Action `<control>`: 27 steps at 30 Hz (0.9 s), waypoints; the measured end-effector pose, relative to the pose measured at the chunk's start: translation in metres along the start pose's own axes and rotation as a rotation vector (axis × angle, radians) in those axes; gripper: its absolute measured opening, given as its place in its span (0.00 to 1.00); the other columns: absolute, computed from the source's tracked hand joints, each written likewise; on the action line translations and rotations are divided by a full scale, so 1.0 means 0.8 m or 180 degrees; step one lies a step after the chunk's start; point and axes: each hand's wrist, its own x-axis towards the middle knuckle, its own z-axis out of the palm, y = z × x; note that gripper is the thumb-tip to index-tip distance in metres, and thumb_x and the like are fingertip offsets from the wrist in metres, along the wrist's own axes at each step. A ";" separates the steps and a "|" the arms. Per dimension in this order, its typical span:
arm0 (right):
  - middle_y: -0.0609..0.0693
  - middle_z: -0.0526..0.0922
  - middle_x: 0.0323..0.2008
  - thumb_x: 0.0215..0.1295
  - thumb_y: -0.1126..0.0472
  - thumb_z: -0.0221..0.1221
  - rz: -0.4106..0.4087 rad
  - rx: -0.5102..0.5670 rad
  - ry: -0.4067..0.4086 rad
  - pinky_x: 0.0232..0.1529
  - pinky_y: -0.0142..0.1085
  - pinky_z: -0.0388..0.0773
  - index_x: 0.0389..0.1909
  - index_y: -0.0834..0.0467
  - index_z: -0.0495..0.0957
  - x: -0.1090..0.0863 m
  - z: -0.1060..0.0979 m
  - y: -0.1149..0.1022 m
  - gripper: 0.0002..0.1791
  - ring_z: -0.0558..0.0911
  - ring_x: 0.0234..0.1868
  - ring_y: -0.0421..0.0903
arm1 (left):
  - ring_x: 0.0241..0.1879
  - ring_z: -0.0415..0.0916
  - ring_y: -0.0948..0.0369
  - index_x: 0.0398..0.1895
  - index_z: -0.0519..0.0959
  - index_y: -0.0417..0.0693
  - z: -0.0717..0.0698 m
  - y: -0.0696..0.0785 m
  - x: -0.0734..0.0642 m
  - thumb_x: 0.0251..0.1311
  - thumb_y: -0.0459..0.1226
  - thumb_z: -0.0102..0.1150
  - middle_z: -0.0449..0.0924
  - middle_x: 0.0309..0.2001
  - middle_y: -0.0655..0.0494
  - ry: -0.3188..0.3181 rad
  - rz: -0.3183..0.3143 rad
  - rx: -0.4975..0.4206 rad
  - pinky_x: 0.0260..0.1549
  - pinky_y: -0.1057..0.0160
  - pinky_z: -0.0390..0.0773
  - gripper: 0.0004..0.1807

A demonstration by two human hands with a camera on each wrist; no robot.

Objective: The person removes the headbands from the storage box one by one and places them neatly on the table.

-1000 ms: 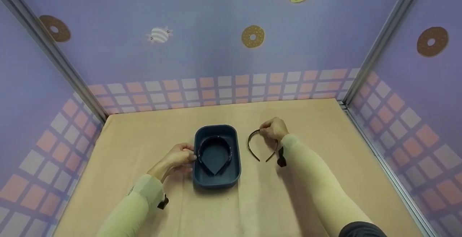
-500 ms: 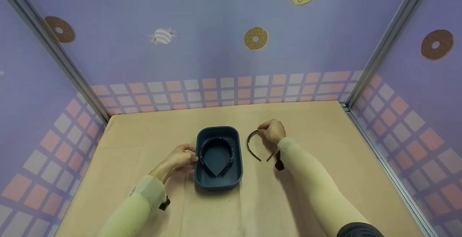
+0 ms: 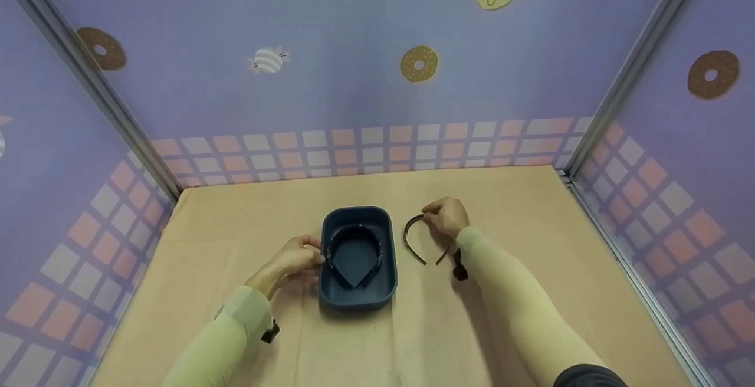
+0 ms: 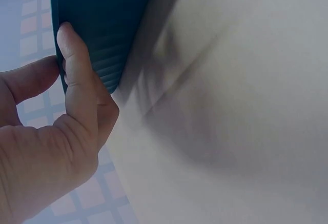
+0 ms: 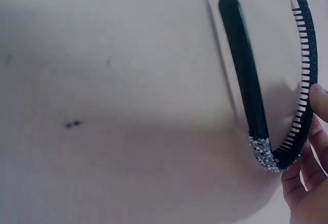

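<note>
A dark blue rectangular box [image 3: 357, 301] with rounded corners stands on the table, and a dark headband [image 3: 335, 269] lies inside it. My left hand [image 3: 295, 259] pinches the box's left rim between thumb and fingers; the left wrist view shows the ribbed outer wall of the box [image 4: 102, 19] at the fingertips. Right of the box, my right hand [image 3: 448, 217] holds a second headband [image 3: 407, 239] by the top of its arch, its two ends pointing toward me. In the right wrist view this black headband [image 5: 243, 65] shows comb teeth inside and silvery glitter on part of its band.
A light tan cloth covers the table [image 3: 248, 216]. Purple walls [image 3: 354, 92] with printed sweets and pink and white squares stand behind and at both sides, joined by metal corner posts [image 3: 637, 62].
The view has shifted slightly. Both hands keep their grips, and the box and headbands stay in nearly the same places.
</note>
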 end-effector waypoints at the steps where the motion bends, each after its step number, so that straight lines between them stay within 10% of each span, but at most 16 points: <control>1: 0.61 0.93 0.58 0.76 0.65 0.69 -0.0024 0.0012 0.0007 0.69 0.56 0.85 0.54 0.59 0.94 -0.001 -0.001 0.000 0.11 0.88 0.64 0.62 | 0.44 0.85 0.57 0.62 0.74 0.39 0.000 0.000 0.000 0.68 0.29 0.62 0.82 0.44 0.53 -0.0009 -0.0009 -0.0003 0.39 0.54 0.92 0.20; 27: 0.63 0.92 0.58 0.77 0.63 0.69 -0.0838 0.0338 -0.0031 0.62 0.55 0.90 0.60 0.67 0.89 -0.024 -0.010 -0.060 0.17 0.91 0.59 0.62 | 0.37 0.82 0.59 0.60 0.74 0.37 0.001 -0.004 0.003 0.68 0.29 0.62 0.79 0.40 0.54 -0.0014 0.0044 -0.0013 0.35 0.57 0.90 0.19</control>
